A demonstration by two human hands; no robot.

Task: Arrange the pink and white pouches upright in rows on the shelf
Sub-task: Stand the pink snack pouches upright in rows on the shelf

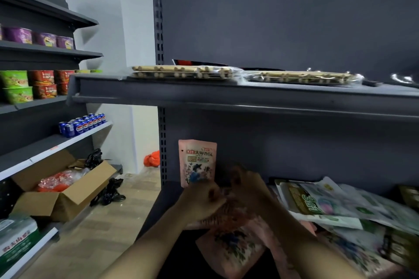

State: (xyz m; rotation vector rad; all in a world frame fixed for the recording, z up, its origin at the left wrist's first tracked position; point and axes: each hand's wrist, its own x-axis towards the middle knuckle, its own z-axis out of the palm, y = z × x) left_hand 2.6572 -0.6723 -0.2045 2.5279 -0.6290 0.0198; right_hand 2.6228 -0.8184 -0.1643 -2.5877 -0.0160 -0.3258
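Note:
One pink and white pouch [197, 162] stands upright at the back left of the dark shelf [167, 197]. Just in front of it, my left hand [204, 201] and my right hand [247, 188] meet around a second pink pouch [229, 213], which is blurred and mostly hidden by my fingers. More pink floral pouches [231, 249] lie flat on the shelf below my hands. A loose heap of white, green and pink pouches [328, 206] lies to the right.
The upper shelf [226, 93] overhangs the work area and carries wrapped trays of sticks [181, 72]. To the left stand shelves with noodle cups [29, 86] and blue cans [84, 124], and an open cardboard box [65, 190].

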